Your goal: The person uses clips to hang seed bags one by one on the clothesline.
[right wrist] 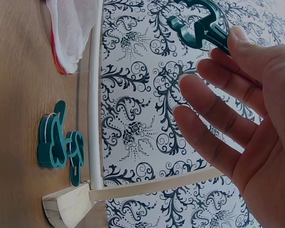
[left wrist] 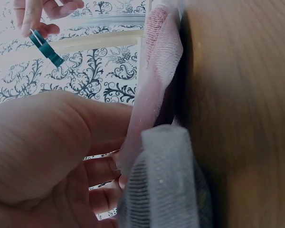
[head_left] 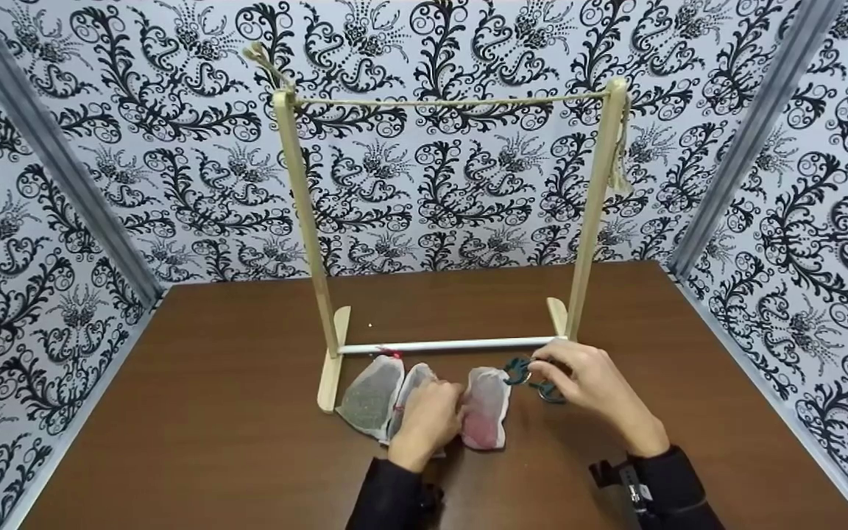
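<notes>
My right hand [head_left: 586, 379] pinches a dark green plastic clip [right wrist: 211, 31] by its handle between thumb and index finger, the other fingers loosely bent. Beside the pouches, my left hand [head_left: 428, 416] has its thumb and fingers at the edge of a white mesh drawstring pouch with pink contents [head_left: 484, 408]; its fingertips are partly hidden by the mesh in the left wrist view. A second mesh pouch [head_left: 413, 383] lies partly under that hand. Left of it is a third pouch [head_left: 372, 397] with greenish-grey contents and a red cord.
A wooden frame [head_left: 306, 221] with a rope [head_left: 453, 101] strung across its top and a white bottom bar [head_left: 453, 344] stands behind the pouches. More green clips [right wrist: 52, 142] lie near its right foot [right wrist: 69, 206]. Patterned walls enclose the brown table [head_left: 210, 442].
</notes>
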`<state>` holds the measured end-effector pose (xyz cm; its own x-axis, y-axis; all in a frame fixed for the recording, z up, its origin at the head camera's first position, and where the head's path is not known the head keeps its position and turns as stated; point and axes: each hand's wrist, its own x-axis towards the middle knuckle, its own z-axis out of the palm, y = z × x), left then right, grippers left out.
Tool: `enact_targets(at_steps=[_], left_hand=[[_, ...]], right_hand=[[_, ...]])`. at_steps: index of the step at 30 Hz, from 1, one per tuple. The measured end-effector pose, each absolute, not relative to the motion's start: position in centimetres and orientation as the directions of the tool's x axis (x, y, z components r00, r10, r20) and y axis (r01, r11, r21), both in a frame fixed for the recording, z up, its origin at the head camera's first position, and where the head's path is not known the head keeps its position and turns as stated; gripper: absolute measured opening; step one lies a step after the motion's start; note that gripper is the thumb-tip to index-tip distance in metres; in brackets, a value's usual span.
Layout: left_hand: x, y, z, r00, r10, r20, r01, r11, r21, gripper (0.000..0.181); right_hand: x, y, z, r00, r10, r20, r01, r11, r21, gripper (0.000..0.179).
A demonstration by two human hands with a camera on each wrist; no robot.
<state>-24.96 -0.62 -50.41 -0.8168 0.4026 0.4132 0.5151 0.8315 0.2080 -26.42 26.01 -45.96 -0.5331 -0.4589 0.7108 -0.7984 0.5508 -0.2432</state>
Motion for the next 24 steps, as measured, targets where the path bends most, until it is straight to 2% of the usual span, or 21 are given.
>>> enact_targets(at_steps=[13, 18, 24], left_hand=[[-25.21, -0.78, -50.72, -0.820, 0.394, 0.416, 0.516, 0.823, 0.237, 0.010], [-25.21, -0.69, -50.71, -0.811, 0.386, 0.439, 0.524, 0.813, 0.253, 0.014], [-25.17, -0.57, -50.73, -0.819, 0.363, 0.444, 0.516, 0.805, 0.294, 0.007]], right_hand=[[-26.16, 25.70, -45.85, -0.547, -0.442, 0.711, -0.792, 0.549, -0.268, 0.019], [-26.17, 25.76, -45.81, -0.530, -0.440, 0.725, -0.799, 0.546, -0.252, 0.021], [-26.19, 25.89, -45.68, -0.526, -0.442, 0.726, -0.798, 0.551, -0.243, 0.021]])
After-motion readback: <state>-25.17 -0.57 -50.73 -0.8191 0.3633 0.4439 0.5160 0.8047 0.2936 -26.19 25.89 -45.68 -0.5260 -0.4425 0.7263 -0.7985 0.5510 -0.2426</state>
